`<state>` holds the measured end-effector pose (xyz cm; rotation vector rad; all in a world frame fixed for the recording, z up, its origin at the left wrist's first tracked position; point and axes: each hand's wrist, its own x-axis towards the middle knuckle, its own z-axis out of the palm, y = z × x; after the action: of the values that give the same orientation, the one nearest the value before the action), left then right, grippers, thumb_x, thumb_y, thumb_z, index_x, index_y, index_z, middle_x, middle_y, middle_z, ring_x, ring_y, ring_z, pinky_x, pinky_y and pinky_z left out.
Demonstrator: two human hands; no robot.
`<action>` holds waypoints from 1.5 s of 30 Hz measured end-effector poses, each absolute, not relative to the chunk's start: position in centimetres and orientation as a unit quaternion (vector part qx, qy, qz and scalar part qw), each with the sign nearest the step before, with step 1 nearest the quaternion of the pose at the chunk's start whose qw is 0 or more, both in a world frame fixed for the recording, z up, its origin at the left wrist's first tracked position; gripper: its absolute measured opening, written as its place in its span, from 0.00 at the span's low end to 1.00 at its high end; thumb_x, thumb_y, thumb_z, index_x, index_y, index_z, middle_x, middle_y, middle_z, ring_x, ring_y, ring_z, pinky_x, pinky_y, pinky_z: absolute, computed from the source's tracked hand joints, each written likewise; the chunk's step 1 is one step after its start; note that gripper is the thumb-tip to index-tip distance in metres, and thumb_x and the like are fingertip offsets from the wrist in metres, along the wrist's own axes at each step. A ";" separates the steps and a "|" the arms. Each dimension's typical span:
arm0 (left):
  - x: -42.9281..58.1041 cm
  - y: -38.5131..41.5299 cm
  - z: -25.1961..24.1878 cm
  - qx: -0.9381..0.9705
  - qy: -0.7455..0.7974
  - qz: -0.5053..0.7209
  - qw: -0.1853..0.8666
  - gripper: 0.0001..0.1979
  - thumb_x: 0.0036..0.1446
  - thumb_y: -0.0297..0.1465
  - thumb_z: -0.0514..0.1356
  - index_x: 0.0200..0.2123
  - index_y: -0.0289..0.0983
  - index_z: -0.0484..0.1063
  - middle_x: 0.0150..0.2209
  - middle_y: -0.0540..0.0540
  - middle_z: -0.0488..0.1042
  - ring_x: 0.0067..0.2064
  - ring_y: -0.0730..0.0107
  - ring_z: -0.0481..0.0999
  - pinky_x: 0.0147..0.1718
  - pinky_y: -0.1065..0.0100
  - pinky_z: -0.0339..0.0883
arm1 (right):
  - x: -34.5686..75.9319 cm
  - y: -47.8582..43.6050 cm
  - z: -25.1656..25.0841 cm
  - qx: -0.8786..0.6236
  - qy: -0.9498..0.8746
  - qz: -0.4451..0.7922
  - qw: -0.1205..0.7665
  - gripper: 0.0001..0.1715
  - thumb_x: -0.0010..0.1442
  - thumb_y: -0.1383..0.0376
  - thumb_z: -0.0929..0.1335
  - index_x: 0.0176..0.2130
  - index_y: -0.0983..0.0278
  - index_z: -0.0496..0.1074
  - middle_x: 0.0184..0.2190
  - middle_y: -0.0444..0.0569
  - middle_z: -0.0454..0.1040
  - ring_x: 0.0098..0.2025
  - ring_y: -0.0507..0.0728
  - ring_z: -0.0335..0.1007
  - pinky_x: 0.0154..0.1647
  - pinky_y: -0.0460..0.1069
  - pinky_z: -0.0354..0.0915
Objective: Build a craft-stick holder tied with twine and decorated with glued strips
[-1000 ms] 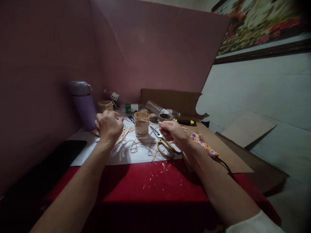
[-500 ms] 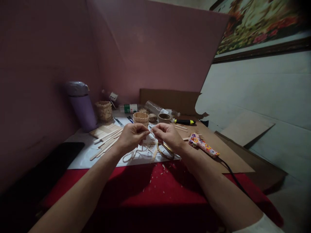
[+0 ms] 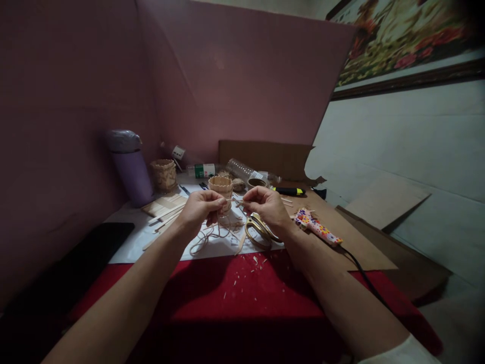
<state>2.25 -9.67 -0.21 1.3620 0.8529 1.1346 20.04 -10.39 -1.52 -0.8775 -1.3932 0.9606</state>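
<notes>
Both the left hand and right hand pinch twine, closed fingertips hiding the gripped parts.

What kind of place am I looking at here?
Probably a craft corner, perhaps in someone's home. String lies in loops on the worktable, beside gold-handled scissors, and a framed flower picture hangs on the wall to the right.

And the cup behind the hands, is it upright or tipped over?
Upright: the cup stands with its wavy rim on top, roughly level. The left hand hides part of its wall.
</notes>
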 end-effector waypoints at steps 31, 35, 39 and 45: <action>1.3 -8.1 -0.8 0.521 0.365 0.569 0.521 0.11 0.42 0.30 0.65 0.20 0.34 0.65 0.14 0.53 0.66 0.12 0.82 0.58 0.10 0.78 0.45 | 21.8 -10.2 -1.4 -0.606 -0.717 0.017 0.344 0.07 0.52 0.73 0.65 0.29 0.66 0.73 0.29 0.51 0.77 0.31 0.55 0.70 0.32 0.47 0.58; 1.3 -8.1 -1.0 0.548 0.372 0.544 0.516 0.12 0.44 0.33 0.64 0.19 0.33 0.65 0.14 0.52 0.66 0.11 0.82 0.58 0.09 0.77 0.44 | 21.7 -10.6 -1.3 -0.626 -0.725 -0.007 0.288 0.07 0.54 0.69 0.65 0.31 0.63 0.74 0.30 0.50 0.78 0.33 0.56 0.71 0.32 0.47 0.58; 1.5 -8.3 -1.3 0.573 0.382 0.514 0.511 0.13 0.45 0.33 0.65 0.18 0.33 0.66 0.12 0.52 0.63 0.11 0.82 0.56 0.10 0.77 0.42 | 21.4 -11.1 -1.1 -0.680 -0.705 -0.050 0.194 0.08 0.54 0.67 0.65 0.33 0.60 0.75 0.33 0.51 0.79 0.36 0.59 0.73 0.30 0.48 0.58; 1.0 -8.8 -0.9 0.617 0.342 0.392 0.590 0.13 0.46 0.34 0.66 0.21 0.31 0.69 0.17 0.51 0.65 0.17 0.83 0.58 0.16 0.78 0.45 | 21.2 -11.4 -0.6 -0.734 -0.663 -0.095 0.113 0.13 0.51 0.68 0.65 0.37 0.62 0.76 0.35 0.55 0.79 0.38 0.63 0.75 0.29 0.50 0.61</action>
<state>1.03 -8.77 -0.91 1.4367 0.7961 0.9133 21.19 -11.36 -0.58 -2.1531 -1.9453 -0.2774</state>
